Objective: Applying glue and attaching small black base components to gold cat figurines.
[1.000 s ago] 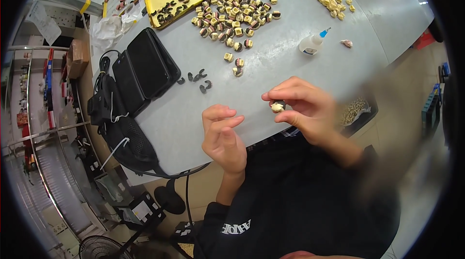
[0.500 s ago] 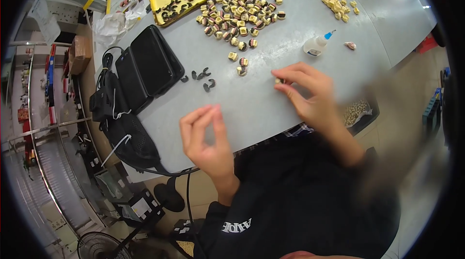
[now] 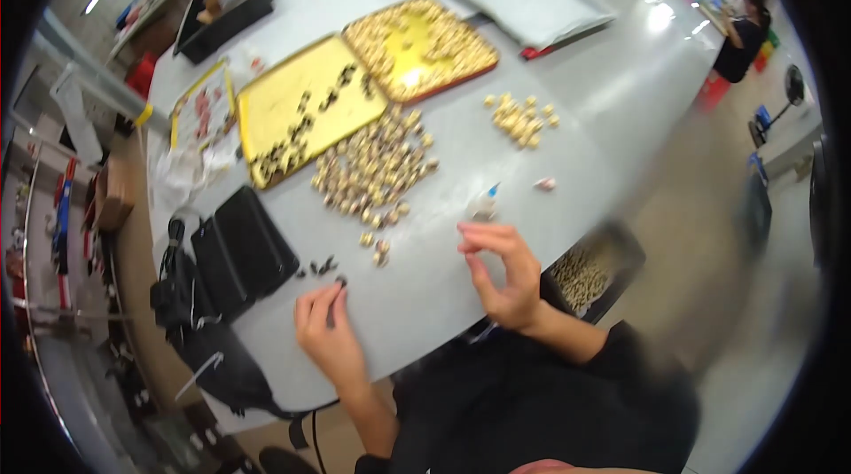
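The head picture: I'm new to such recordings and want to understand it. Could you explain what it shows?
There is no machine, just a person working bare-handed. The left of two fisheye cameras on the head looks down, so straight edges bend near the rim. On the grey table are a heap of small dark-and-pale pieces, a smaller heap of pale yellow pieces, a yellow tray with black bits on it and a bottle with a blue tip. The left hand has its fingertips at a small black piece; whether they grip it is unclear. The right hand is near the bottle; blur hides whether it holds anything.
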Demonstrator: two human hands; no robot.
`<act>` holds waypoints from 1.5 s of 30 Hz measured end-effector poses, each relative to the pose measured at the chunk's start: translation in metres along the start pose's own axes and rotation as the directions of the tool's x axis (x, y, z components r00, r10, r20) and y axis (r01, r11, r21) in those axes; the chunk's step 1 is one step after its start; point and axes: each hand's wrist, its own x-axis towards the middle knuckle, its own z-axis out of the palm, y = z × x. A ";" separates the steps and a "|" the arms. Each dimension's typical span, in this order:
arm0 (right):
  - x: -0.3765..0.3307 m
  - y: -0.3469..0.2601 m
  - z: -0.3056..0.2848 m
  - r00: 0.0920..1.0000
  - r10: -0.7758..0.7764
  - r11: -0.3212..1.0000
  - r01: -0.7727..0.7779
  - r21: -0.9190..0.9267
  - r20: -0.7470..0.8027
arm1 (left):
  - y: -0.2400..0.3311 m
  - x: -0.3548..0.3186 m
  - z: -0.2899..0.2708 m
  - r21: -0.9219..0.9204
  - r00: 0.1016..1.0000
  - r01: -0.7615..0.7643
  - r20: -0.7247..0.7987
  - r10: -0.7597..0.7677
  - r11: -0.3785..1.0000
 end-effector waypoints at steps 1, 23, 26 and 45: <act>-0.002 0.001 -0.004 0.999 0.017 0.998 -0.015 0.060 -0.032 | 0.001 -0.002 -0.003 -0.006 1.000 0.022 0.011 -0.022 1.000; 0.023 0.030 -0.015 0.888 0.440 0.858 -0.459 0.231 0.132 | 0.005 -0.044 0.010 -0.871 0.912 0.356 0.244 -0.330 0.338; 0.027 0.017 -0.010 0.882 0.444 0.784 -0.468 0.408 0.158 | 0.010 -0.042 0.010 -0.829 0.888 0.420 0.292 -0.355 0.369; 0.007 0.006 0.020 0.736 0.544 0.147 -0.557 0.818 0.403 | 0.011 -0.042 0.002 -0.794 0.914 0.402 0.373 -0.157 0.456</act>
